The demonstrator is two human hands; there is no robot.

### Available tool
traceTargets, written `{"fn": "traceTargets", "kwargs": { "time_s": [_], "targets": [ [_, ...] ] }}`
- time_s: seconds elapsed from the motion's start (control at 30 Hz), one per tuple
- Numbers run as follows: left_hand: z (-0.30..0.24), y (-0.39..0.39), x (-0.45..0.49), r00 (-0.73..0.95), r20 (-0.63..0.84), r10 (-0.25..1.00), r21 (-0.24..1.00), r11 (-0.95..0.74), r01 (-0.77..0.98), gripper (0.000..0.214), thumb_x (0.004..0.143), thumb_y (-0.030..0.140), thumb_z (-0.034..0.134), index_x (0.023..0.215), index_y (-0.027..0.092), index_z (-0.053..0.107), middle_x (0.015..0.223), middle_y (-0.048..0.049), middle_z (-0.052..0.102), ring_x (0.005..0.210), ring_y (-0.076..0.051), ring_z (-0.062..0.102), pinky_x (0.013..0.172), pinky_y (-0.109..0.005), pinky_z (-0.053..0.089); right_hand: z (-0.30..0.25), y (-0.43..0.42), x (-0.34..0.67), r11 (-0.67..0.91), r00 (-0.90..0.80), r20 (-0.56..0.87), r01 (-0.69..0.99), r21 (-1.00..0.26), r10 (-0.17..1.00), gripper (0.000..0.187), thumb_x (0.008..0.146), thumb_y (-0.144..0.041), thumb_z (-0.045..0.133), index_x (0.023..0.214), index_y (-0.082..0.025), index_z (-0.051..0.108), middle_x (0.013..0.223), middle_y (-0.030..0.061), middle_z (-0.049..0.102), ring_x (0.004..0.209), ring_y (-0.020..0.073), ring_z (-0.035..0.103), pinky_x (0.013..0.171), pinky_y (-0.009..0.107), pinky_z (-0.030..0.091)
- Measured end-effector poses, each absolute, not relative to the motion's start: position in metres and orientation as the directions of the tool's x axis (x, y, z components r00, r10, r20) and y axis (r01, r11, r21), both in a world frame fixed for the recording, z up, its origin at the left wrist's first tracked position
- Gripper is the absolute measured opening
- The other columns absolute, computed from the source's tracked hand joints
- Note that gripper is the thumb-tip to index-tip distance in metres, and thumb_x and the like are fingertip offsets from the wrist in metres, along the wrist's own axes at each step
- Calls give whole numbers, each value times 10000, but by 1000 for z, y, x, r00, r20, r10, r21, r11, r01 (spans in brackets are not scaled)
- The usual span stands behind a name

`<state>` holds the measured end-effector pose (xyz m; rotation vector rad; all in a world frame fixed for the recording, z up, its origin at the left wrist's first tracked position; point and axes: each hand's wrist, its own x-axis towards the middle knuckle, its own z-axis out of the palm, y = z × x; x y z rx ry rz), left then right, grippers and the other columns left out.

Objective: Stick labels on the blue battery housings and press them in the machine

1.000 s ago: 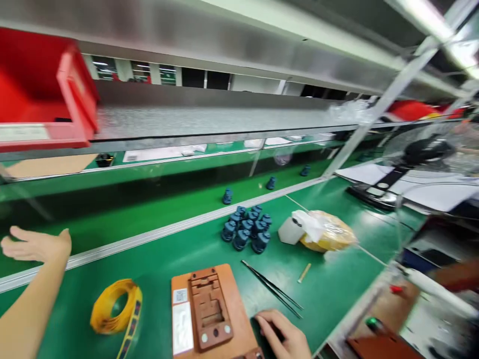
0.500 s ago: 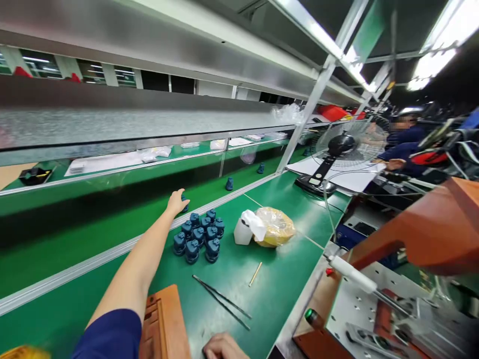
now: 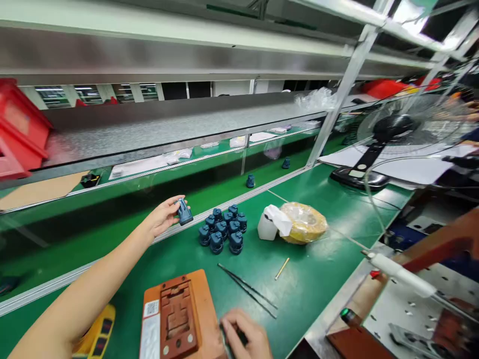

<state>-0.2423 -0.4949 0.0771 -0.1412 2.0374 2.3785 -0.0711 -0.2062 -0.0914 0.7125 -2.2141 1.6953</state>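
My left hand (image 3: 166, 217) is closed round a dark blue plastic part (image 3: 184, 212), holding it above the metal rail along the bench edge. To its right a cluster of similar blue parts (image 3: 221, 230) stands upright on the green bench. At the bottom my right hand (image 3: 247, 335) has its fingers curled beside the orange fixture block (image 3: 209, 309). Something dark and thin shows at those fingers, too blurred and covered to name. The fixture has a recessed brown cavity and a white label. Black tweezers (image 3: 249, 291) lie just beyond my right hand.
Two more blue parts, one of them here (image 3: 250, 181), stand on the green strip behind the rail. A white bottle (image 3: 266, 227), a wrapped yellow roll (image 3: 305, 223) and a small stick (image 3: 282, 268) rest on the bench. A fan (image 3: 374, 154) and a machine (image 3: 415, 294) stand to the right.
My left hand has lifted a blue part from the green strip and drawn it back. The view has turned left, showing more of the fixture and my right hand.
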Motion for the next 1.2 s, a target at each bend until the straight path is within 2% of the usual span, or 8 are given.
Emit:
{"fn": "traceTargets", "kwargs": {
  "time_s": [0.13,0.2,0.33,0.4,0.7,0.83,1.0,1.2],
  "targets": [
    [80,-501,-155,-991,-136,6,945,-299,-131,414,941,301,619,1329,159,609,1343,-161,648,1116,-256,688,934,-414,580,-28,-237,-95,164,-816,499,-556,-815,-291,227,1013,-294,505,881,-211,670,875,75,695,845,213,675,793,323,558],
    [79,-501,-123,-981,-189,50,903,-385,-193,382,990,334,542,1314,148,623,1352,-158,643,1003,-220,714,856,-374,608,-4,-259,-108,134,-755,571,-633,-762,-320,229,968,-296,581,1170,-214,652,1134,124,673,1073,261,639,965,420,531],
    [73,-497,-86,-953,-286,96,814,-501,-294,397,1021,424,481,1249,151,658,1194,-132,714,764,-161,715,695,-294,613,20,-302,-122,65,-593,612,-744,-665,-523,942,782,-381,824,1554,-218,310,1519,179,409,1415,343,369,1174,544,350],
    [67,-494,-77,-929,-360,79,786,-511,-348,415,1005,465,503,1223,152,666,1061,-119,746,761,-189,730,711,-319,615,25,-319,-122,-2,-498,610,-774,-633,-616,1101,730,-401,862,1591,-218,201,1547,181,360,1433,353,327,1187,547,327],
    [46,-502,-34,-897,-393,-203,899,-289,-328,448,871,503,718,1185,185,690,1158,-116,724,1124,-256,649,931,-346,521,15,-308,-136,113,-430,371,-765,-634,-823,901,683,-223,773,1488,-157,372,1402,177,483,1296,349,416,1132,571,358],
    [51,-515,20,-894,-419,-158,908,-71,-413,430,865,545,699,1160,232,710,1156,-100,714,1133,-264,623,997,-365,476,3,-287,-138,136,-361,206,-728,-672,-910,922,657,-242,823,1472,-159,401,1367,156,529,1263,336,437,1099,544,399],
    [29,-492,94,-872,-486,-63,863,120,-490,335,899,573,629,1037,287,737,1090,-66,705,1090,-263,606,991,-360,464,-18,-281,-134,73,-329,231,-701,-710,-916,933,708,-296,862,1507,-161,400,1478,147,479,1351,325,366,1165,533,341],
    [-14,-435,146,-872,-474,124,856,-168,-489,445,819,571,735,1196,338,703,1268,-78,662,1239,-289,582,1093,-404,408,-39,-278,-128,114,-312,187,-739,-664,-931,926,878,-520,728,1609,-215,249,1656,129,281,1525,337,172,1237,580,186]
  ]
}}
